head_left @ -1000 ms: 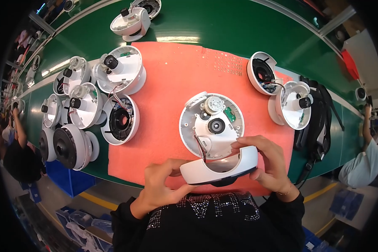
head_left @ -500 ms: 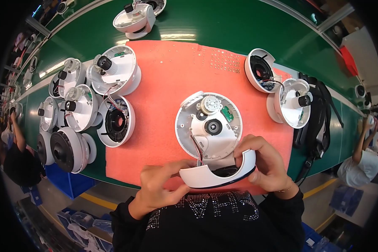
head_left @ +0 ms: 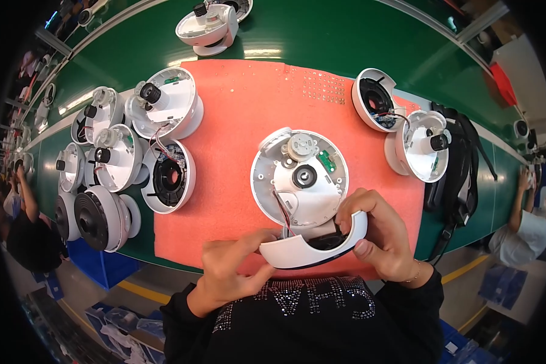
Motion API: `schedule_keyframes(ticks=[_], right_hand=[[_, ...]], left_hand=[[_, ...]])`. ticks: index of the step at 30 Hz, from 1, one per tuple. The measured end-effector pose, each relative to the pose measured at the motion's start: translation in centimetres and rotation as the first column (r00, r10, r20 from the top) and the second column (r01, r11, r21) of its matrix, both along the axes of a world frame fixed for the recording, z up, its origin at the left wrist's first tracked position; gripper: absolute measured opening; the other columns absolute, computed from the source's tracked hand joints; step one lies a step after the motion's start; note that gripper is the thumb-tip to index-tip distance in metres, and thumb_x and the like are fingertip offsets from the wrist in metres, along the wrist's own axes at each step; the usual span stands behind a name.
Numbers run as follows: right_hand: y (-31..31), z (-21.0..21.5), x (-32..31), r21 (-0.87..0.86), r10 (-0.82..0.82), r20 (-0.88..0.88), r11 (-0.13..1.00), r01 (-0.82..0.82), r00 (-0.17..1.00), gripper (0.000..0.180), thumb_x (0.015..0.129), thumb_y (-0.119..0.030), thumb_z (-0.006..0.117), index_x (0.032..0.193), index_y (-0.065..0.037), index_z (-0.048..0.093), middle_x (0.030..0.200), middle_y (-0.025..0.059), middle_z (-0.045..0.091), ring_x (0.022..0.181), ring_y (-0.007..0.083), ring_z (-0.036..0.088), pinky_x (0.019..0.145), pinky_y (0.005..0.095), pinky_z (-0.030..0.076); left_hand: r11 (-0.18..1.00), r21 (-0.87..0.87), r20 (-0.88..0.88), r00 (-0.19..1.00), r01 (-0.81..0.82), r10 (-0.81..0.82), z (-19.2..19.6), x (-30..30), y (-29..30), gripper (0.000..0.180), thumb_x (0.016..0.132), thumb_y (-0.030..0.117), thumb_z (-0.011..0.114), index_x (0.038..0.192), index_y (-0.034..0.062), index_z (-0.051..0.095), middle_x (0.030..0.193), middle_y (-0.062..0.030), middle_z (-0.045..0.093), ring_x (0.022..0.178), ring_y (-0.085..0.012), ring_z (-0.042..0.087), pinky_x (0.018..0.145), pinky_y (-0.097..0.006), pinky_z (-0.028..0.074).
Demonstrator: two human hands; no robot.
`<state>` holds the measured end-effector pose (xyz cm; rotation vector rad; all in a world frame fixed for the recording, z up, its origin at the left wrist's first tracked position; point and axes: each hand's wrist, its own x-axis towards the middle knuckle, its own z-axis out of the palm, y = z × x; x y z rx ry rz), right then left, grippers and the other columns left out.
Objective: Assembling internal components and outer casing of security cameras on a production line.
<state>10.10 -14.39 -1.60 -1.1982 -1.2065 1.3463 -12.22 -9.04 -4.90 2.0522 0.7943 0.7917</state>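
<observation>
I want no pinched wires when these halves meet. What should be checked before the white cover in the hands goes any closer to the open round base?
1. Left hand grips curved white plastic cover: ok.
2. Right hand grips its other end: ok.
3. Red and black wires out of the seam: not ok, they run across the gap into the cover.
4. Open round white base lies flat on orange foam mat: ok.
5. Connector seated inside cover: cannot tell.

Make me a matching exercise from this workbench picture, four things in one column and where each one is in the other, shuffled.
Things:
1. white curved shell
2. open round housing
3. black backpack
4. orange mat

Places:
A. on the green table, under the parts
B. held in both hands, left hand and right hand
C. at the mat's right edge
D. middle of the mat

Pairs: 1-B, 2-D, 3-C, 4-A
</observation>
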Motion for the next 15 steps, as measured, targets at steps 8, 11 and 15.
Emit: schedule_keyframes(ticks=[8, 11, 15], right_hand=[[0.0, -0.1, 0.2, 0.314, -0.082, 0.228, 0.949, 0.006, 0.970, 0.040, 0.071, -0.027, 0.071, 0.092, 0.000, 0.051, 0.081, 0.0096, 0.055, 0.070, 0.0192, 0.053, 0.061, 0.0265, 0.041], [0.6, 0.6, 0.2, 0.234, -0.043, 0.163, 0.972, 0.004, 0.986, 0.042, 0.066, -0.027, 0.075, 0.091, -0.002, 0.052, 0.079, 0.0081, 0.055, 0.068, 0.0176, 0.053, 0.059, 0.0255, 0.040], [0.7, 0.2, 0.2, 0.213, -0.008, 0.198, 0.976, -0.035, 0.980, 0.047, 0.054, -0.024, 0.083, 0.085, -0.004, 0.054, 0.077, 0.0052, 0.054, 0.067, 0.0158, 0.052, 0.058, 0.0256, 0.038]], left_hand=[[1.000, -0.022, 0.047, 0.999, -0.016, 0.017, 0.5, 0.0, -0.5, 0.037, 0.059, 0.003, 0.069, 0.095, -0.0009, 0.058, 0.080, -0.0094, 0.065, 0.066, -0.0185, 0.066, 0.056, -0.024, 0.051], [1.000, -0.020, 0.032, 0.999, -0.008, 0.009, 0.3, 0.0, -0.5, 0.039, 0.059, 0.003, 0.069, 0.096, -0.0007, 0.058, 0.079, -0.0087, 0.065, 0.066, -0.0179, 0.065, 0.055, -0.024, 0.050], [1.000, -0.010, 0.019, 1.000, -0.025, 0.025, 0.2, 0.0, -0.6, 0.041, 0.058, 0.002, 0.069, 0.097, -0.0005, 0.059, 0.078, -0.0081, 0.065, 0.065, -0.0173, 0.065, 0.054, -0.024, 0.050]])
